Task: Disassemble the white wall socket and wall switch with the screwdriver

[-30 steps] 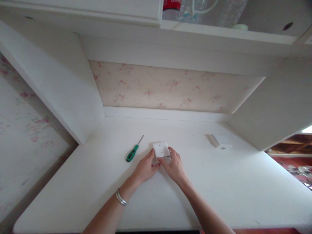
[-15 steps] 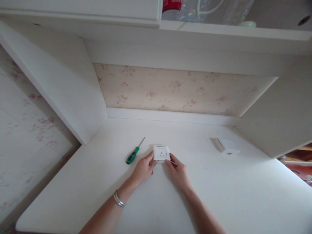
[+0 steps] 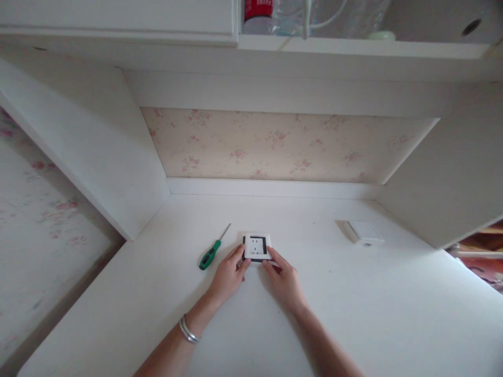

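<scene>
Both hands, left hand (image 3: 228,275) and right hand (image 3: 285,280), are pinching a white socket plate (image 3: 257,246) on the table (image 3: 353,303); a green screwdriver (image 3: 210,254) is lying just left.

Our two bare forearms reach forward and converge at mid-frame, palms down. Our left hand (image 3: 227,275), a silver bangle (image 3: 187,331) on its wrist, angles in from the left with fingers extended; our right hand (image 3: 283,280) mirrors it, fingertips (image 3: 268,260) pointed forward, both hands low and nearly meeting.

Soft, dim daylight from right; faint shadows; slight blur; wide-angle stretch at edges.
</scene>
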### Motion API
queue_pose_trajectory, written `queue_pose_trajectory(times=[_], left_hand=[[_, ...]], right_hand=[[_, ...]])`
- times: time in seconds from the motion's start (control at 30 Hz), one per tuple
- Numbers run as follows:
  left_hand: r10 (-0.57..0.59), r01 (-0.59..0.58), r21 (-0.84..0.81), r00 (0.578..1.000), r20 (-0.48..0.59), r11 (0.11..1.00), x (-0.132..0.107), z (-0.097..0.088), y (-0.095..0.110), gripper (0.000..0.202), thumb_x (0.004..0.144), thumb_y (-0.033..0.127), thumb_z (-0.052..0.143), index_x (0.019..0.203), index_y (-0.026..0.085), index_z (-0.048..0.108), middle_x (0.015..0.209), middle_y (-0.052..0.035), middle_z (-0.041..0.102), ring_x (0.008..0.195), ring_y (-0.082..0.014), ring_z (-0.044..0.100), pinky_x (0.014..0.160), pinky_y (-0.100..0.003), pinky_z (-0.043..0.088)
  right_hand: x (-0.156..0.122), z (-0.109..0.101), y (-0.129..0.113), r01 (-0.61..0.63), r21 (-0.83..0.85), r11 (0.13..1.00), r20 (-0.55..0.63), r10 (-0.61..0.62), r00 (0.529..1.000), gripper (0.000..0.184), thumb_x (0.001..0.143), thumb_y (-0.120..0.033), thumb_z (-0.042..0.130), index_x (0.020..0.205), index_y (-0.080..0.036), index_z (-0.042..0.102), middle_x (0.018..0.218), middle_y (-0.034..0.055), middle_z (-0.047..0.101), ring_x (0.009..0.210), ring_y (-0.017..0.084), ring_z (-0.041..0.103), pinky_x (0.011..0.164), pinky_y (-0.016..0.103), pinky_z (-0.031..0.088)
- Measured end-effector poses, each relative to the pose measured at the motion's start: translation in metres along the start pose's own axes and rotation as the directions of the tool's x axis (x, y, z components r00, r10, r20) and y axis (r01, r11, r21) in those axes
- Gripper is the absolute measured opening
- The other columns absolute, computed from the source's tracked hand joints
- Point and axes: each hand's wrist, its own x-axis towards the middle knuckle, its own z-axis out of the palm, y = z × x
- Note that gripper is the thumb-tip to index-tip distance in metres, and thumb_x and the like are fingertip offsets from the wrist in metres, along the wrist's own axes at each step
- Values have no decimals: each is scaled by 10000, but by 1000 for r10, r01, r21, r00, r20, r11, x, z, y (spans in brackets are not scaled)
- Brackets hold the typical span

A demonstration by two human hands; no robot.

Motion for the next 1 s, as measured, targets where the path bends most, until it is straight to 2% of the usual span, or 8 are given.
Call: queue_pose_trajectory(times=[0.13, 0.23, 0.37, 0.47, 0.67, 0.8, 0.9, 1.0], left_hand=[[17, -17, -4, 1000, -6, 1000, 0, 0, -3, 466, 891, 396, 454, 1324, 224, 439, 1332, -115, 470, 529, -80, 578, 513, -255, 539], [79, -78, 40, 996, -41, 996, 0, -1, -4, 444, 874, 366, 495, 1298, 234, 470, 1313, -107, 472, 770, -156, 628, 588, -273, 560], [164, -151, 133, 981, -100, 980, 0, -2, -4, 410, 851, 316, 547, 1253, 244, 510, 1226, -83, 513, 1055, -220, 554, 733, -304, 557], [186, -164, 179, 976, -110, 970, -1, -3, -3, 411, 861, 290, 536, 1269, 264, 492, 1199, -68, 526, 1048, -211, 557, 786, -319, 544], [190, -151, 271, 974, -122, 951, -5, -7, 3, 402, 920, 317, 428, 1318, 271, 455, 1182, -77, 557, 1012, -202, 580, 885, -346, 492], [196, -148, 341, 974, -112, 928, -5, -14, 8, 359, 939, 350, 376, 1250, 268, 535, 1135, -72, 614, 967, -196, 604, 879, -319, 473], [176, -97, 364, 966, -191, 926, -2, -24, 12, 346, 942, 366, 354, 1103, 224, 625, 1025, -81, 667, 914, -193, 623, 829, -286, 464], [93, 28, 348, 941, -325, 937, 7, -45, 12, 356, 926, 407, 367, 962, 200, 655, 868, -62, 698, 781, -177, 640, 714, -251, 461]], right_hand=[[-3, -1, -2, 104, -72, 992, -43, -107, 993, 400, 819, -389, 591, 1188, -237, 611, 1189, 99, 620, 984, 236, 619, 844, 411, 527], [-6, -2, -5, 210, -120, 970, -51, -217, 975, 349, 823, -355, 598, 1154, -250, 631, 1143, 103, 639, 920, 214, 632, 810, 396, 540], [-8, -1, -7, 373, -167, 913, -14, -380, 925, 337, 834, -283, 597, 1171, -269, 616, 1128, 91, 649, 1007, 219, 603, 843, 400, 522], [-10, 0, -9, 460, -202, 865, 33, -463, 886, 365, 837, -241, 594, 1200, -278, 592, 1112, 76, 659, 1055, 219, 579, 875, 408, 503], [-14, -2, -17, 460, -242, 854, 89, -452, 887, 446, 833, -232, 587, 1273, -269, 524, 1175, 85, 624, 1100, 240, 543, 890, 440, 484], [-16, -5, -24, 482, -232, 845, 120, -467, 876, 530, 831, -222, 583, 1340, -260, 442, 1226, 90, 587, 1137, 244, 512, 933, 446, 446], [-18, -6, -26, 477, -237, 846, 125, -460, 879, 565, 844, -220, 560, 1379, -249, 380, 1290, 98, 535, 1186, 246, 474, 967, 445, 419], [-19, -6, -23, 445, -238, 863, 76, -441, 894, 507, 856, -226, 537, 1347, -243, 413, 1296, 105, 518, 1185, 244, 472, 968, 439, 418]])
